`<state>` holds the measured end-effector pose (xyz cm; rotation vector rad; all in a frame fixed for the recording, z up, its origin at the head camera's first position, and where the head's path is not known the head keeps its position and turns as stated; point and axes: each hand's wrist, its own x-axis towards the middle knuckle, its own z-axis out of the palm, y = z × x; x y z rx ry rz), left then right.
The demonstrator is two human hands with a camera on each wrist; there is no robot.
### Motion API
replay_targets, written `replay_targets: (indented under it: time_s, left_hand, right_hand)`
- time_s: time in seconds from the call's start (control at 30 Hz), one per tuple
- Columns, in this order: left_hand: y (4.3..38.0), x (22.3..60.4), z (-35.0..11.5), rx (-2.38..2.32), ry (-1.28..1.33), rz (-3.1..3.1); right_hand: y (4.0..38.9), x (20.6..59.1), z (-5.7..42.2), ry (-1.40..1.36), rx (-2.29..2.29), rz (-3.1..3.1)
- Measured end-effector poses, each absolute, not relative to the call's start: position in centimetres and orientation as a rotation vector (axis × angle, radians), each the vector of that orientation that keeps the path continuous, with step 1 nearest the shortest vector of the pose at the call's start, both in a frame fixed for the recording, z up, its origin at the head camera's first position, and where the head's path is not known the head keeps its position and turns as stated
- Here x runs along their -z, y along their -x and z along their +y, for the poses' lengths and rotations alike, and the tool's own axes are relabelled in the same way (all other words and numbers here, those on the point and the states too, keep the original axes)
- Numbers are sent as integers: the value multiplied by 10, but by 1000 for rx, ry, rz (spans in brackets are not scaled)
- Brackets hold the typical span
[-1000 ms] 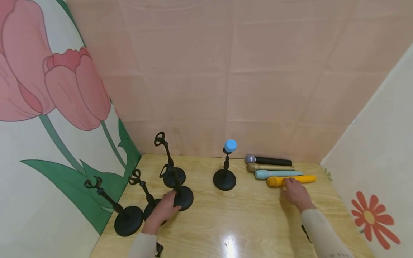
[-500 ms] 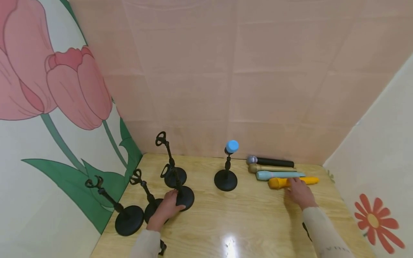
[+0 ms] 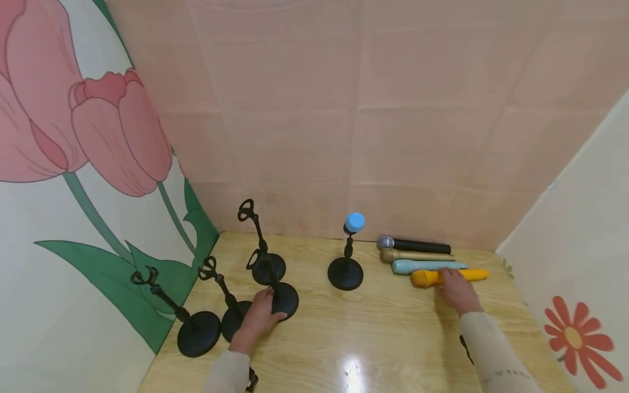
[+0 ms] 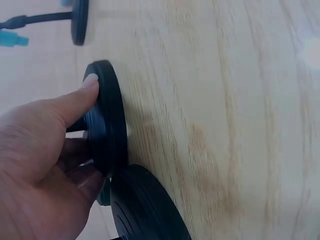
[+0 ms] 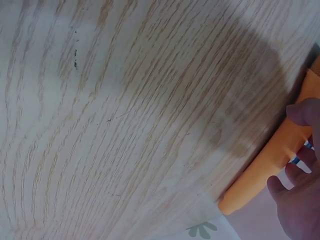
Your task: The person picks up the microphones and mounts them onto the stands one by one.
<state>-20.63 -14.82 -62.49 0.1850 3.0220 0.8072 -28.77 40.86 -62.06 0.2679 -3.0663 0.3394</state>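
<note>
My left hand (image 3: pixel 259 316) grips the round base of a black microphone stand (image 3: pixel 286 301). In the left wrist view, the thumb (image 4: pixel 90 85) lies on the rim of that base and the other fingers reach round its far side. Another stand's base (image 4: pixel 145 207) is right beside it. My right hand (image 3: pixel 458 290) holds an orange microphone (image 3: pixel 475 274) lying at the right of the table, thumb on the near side and fingers across it. Behind it lie a light blue microphone (image 3: pixel 408 266), a gold one (image 3: pixel 417 255) and a black one (image 3: pixel 422 246), roughly parallel.
A stand (image 3: pixel 345 274) holding a blue-topped microphone (image 3: pixel 355 222) is at the middle back. More stands with bare clips, one at the far left (image 3: pixel 199 334), one near my left wrist (image 3: pixel 231 322) and one behind (image 3: pixel 269 268), stand on the wooden table (image 3: pixel 373 333). Walls rise on three sides.
The head view has shifted slightly, so the table things appear a little further right. Both hands keep their hold on the stand and the orange microphone.
</note>
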Motion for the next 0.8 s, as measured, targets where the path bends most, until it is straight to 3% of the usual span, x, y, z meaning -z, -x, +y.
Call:
replay_targets:
  time_s: [0.27, 0.6, 0.8]
  left_hand:
    - [206, 628, -146, -848, -335, 2938]
    - [197, 639, -137, -858, -189, 3146]
    - [195, 640, -135, -935, -270, 3053]
  right_hand:
    - [289, 622, 409, -279, -216, -3088]
    - [279, 618, 402, -267, -201, -3086]
    - [275, 621, 403, -280, -185, -3101]
